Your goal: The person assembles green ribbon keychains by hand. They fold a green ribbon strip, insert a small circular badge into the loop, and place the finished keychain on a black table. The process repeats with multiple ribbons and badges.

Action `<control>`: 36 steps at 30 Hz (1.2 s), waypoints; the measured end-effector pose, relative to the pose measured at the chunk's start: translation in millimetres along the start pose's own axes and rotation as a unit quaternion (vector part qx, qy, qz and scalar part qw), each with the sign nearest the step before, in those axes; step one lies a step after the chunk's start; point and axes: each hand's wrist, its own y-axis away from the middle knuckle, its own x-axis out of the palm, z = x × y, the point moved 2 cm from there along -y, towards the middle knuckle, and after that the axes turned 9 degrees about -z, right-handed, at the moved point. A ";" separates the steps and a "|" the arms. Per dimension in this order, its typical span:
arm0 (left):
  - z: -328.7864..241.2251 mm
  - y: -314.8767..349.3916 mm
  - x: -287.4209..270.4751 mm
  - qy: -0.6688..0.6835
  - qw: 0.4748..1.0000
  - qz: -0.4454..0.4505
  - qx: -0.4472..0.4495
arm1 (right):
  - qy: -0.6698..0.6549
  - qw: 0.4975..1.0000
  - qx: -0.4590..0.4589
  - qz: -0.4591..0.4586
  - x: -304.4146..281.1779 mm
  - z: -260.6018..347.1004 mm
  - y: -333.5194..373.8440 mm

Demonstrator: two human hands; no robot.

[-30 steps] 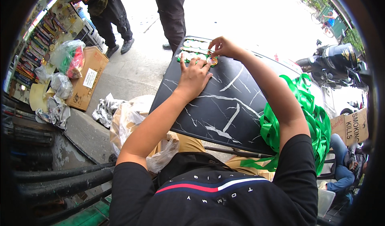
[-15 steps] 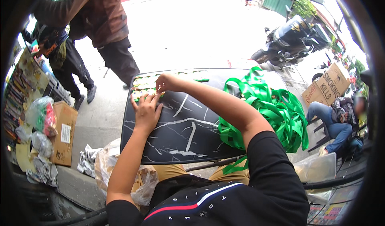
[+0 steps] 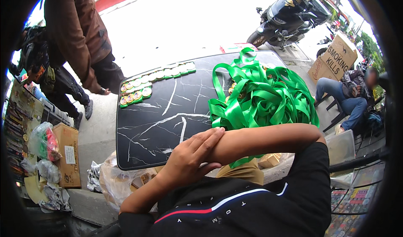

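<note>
My left hand [image 3: 191,155] lies across my right wrist at the table's near edge, its fingers above and its thumb below. My right hand is hidden beneath it, with only the forearm showing. Just beyond my forearm is a heap of green ribbons [image 3: 273,98] with a few gold medals [image 3: 231,88] among them. At the far left of the black marble-patterned table [image 3: 168,123], small round gold medals with green ribbon [image 3: 157,74] sit in a long row. Several more medals [image 3: 136,96] make a shorter row in front of it.
Two people [image 3: 79,39] stand left of the table. At right, a person [image 3: 350,90] sits on a dark chair near a cardboard box [image 3: 333,58]. A motorcycle [image 3: 289,22] is parked beyond. Clear plastic bags [image 3: 119,178] and another cardboard box [image 3: 67,153] are at lower left.
Both hands have left the medal rows and come back to the near edge, the left now over the right wrist. The view has shifted, and the standing person's arm has lowered.
</note>
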 end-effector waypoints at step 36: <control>-48.8 7.2 12.3 0.236 0.970 -0.050 -0.026 | 0.142 0.819 0.453 -0.320 -105.4 -326.4 252.3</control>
